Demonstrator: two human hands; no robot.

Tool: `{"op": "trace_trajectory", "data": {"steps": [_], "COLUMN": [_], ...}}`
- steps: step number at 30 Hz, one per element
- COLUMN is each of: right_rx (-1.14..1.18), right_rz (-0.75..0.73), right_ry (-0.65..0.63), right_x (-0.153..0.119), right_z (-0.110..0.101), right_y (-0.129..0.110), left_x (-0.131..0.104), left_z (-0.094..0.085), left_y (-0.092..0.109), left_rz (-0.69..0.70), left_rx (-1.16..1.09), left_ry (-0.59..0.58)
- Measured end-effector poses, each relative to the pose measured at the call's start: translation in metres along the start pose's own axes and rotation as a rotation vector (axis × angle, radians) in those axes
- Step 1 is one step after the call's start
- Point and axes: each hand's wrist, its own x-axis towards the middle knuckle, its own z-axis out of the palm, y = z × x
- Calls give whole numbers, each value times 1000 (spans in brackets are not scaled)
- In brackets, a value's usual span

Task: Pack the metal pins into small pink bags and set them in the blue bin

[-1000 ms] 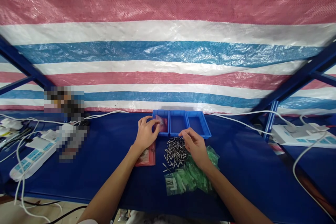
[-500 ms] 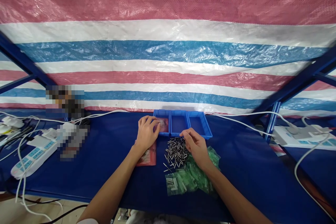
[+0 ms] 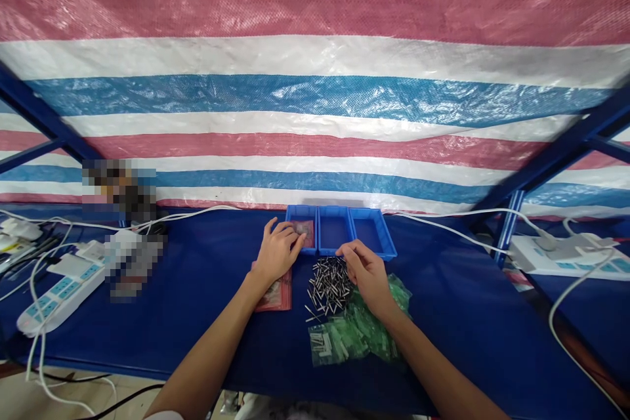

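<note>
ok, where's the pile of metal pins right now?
Head view, centre of the table: the metal pins lie just in front of the middle blue bin, between the red bags and the right hand.

Far: striped tarp (image 3: 315, 98), glossy with reflections | left and right: blue metal frames | centre: blue table (image 3: 197, 328) | near left: pale tiled floor (image 3: 128, 407)

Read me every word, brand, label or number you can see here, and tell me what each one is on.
No text can be read.
Long white power strip with blue sockets at left, white power strip at right: too small to read any markings.
Flat red plastic packets, green plastic bags: any print is too small or blurred.
Striped plastic sheet: no lettering seen.
</note>
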Motion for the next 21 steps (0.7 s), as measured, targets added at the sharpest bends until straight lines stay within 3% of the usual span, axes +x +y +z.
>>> {"op": "trace_trajectory", "data": {"steps": [10,21], "right_rx": [-11,-24], "right_rz": [5,-2], "right_ry": [-2,-1], "right_x": [0,-1], "right_z": [0,0], "right_y": [-1,-2], "left_x": [0,0], "left_z": [1,3], "left_y": [-2,-2], "left_rz": [56,52], "left_rx": [8,-15], "left_ry": [-130,-164]}}
